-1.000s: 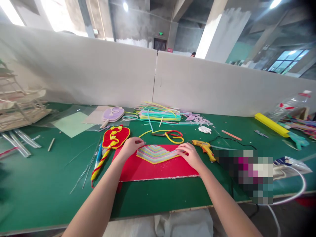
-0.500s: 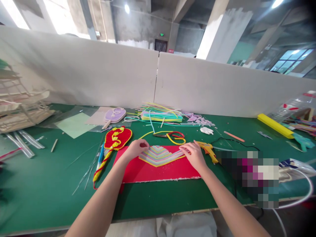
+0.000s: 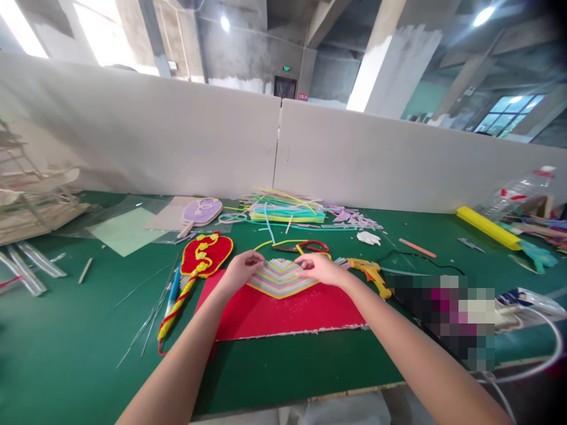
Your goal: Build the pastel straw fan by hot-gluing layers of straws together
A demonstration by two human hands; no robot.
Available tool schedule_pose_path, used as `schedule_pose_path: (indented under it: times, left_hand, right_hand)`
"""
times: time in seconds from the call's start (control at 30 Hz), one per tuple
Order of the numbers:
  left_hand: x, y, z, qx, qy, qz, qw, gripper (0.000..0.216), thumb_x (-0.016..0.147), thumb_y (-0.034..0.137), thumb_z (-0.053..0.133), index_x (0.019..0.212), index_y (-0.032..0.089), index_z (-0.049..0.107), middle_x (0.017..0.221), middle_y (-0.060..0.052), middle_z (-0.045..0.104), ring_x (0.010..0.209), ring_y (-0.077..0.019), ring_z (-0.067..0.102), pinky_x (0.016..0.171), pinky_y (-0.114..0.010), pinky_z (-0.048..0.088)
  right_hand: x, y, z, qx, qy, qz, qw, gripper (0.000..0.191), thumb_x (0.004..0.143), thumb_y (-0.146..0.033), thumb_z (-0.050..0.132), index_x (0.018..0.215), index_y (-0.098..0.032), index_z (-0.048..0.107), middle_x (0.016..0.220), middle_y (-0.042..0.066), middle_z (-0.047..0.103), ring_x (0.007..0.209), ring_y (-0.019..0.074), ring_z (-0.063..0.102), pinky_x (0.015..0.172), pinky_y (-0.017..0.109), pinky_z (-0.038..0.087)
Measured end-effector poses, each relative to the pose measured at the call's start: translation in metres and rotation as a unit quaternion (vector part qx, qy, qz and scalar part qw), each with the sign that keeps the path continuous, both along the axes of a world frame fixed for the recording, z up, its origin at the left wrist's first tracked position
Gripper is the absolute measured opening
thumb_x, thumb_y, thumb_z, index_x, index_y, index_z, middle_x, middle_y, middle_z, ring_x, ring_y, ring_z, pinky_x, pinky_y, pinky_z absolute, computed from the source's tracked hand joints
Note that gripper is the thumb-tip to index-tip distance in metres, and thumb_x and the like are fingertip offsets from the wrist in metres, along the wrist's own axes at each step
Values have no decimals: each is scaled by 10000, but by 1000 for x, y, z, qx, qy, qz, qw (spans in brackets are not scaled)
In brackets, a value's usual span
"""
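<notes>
A red board lies on the green table in front of me. On its far edge sits a chevron-shaped piece made of pastel straws with a yellow border. My left hand rests curled on the left wing of the straw piece. My right hand is over the right wing, fingers pinched together near its top edge. What the pinch holds is too small to make out.
A red and yellow fan ornament lies left of the board. A yellow glue gun lies right of it. Scissors, a pile of coloured straws and a purple fan lie behind. White partition panels close the back.
My right hand has moved left from the board's right part to the top of the straw piece's right wing and pinched. The left hand has stayed on the left wing.
</notes>
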State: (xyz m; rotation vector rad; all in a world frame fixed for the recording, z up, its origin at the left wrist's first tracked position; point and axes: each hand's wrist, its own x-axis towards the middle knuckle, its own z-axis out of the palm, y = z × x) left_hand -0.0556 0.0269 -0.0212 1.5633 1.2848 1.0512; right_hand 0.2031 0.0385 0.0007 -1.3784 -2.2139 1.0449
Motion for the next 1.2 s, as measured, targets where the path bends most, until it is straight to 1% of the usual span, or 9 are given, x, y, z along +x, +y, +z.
schedule_pose_path:
  times: [0.2, 0.3, 0.4, 0.53, 0.67, 0.77, 0.97, 1.1, 1.2]
  left_hand:
    - [4, 0, -5, 9, 6, 64, 998, 373, 669, 540, 602, 787, 188, 618, 732, -42, 702, 691, -201, 654, 650, -288, 502]
    - [4, -3, -5, 10, 29, 107, 994, 353, 723, 531, 538, 801, 195, 613, 732, -32, 699, 692, -199, 652, 676, -292, 495]
    - [4, -4, -3, 12, 61, 138, 988, 306, 753, 495, 512, 789, 209, 615, 722, -18, 693, 700, -201, 643, 668, -283, 472]
    - [5, -4, -5, 6, 91, 139, 986, 254, 771, 451, 503, 787, 224, 616, 703, -3, 688, 668, -194, 628, 625, -266, 454]
    - [5, -3, -10, 1, 106, 142, 984, 252, 798, 439, 480, 808, 226, 614, 696, -2, 680, 656, -194, 623, 601, -262, 446]
    - [5, -3, -13, 5, 113, 147, 983, 247, 814, 434, 472, 802, 228, 608, 677, 4, 667, 641, -190, 620, 593, -259, 444]
    - [5, -5, -15, 6, 127, 146, 981, 231, 834, 410, 460, 793, 234, 603, 667, 6, 660, 619, -182, 621, 571, -252, 443]
    - [5, -6, -15, -6, 133, 139, 981, 230, 841, 412, 458, 825, 239, 608, 738, -17, 680, 673, -198, 635, 591, -262, 455]
    - [5, -6, -15, -22, 127, 136, 982, 238, 845, 423, 454, 838, 243, 609, 767, -32, 688, 698, -210, 645, 609, -272, 465]
  right_hand:
    - [4, 16, 4, 9, -23, 11, 1000, 283, 713, -265, 719, 976, -162, 702, 754, 28, 713, 668, 152, 652, 614, 243, 483]
    - [9, 28, 5, 49, -33, -3, 998, 125, 753, -256, 670, 846, -189, 718, 780, 23, 730, 719, 160, 671, 651, 247, 496]
    - [19, 50, 5, 98, -58, -42, 993, 94, 783, -240, 635, 784, -189, 714, 776, 24, 731, 724, 161, 668, 670, 257, 493]
    - [36, 84, 1, 149, -116, -90, 978, 126, 847, -268, 608, 822, -179, 695, 822, 34, 711, 760, 159, 653, 713, 283, 504]
    - [43, 115, -6, 190, -171, -114, 960, 271, 921, -352, 550, 1117, -171, 595, 1122, 68, 620, 942, 169, 620, 823, 373, 530]
    - [32, 138, -9, 241, -188, -123, 944, 306, 924, -350, 545, 1180, -182, 564, 1199, 79, 584, 1004, 187, 602, 855, 399, 524]
    - [-16, 190, -10, 356, -177, -104, 912, 278, 930, -318, 538, 1167, -178, 575, 1216, 83, 579, 1088, 208, 572, 925, 437, 489]
    - [-36, 212, -18, 384, -182, -60, 903, 310, 926, -347, 541, 1192, -191, 560, 1234, 84, 568, 1039, 195, 591, 883, 414, 512]
    - [-39, 213, -29, 389, -189, -29, 901, 307, 926, -350, 541, 1187, -189, 562, 1221, 82, 574, 1023, 190, 595, 871, 406, 518]
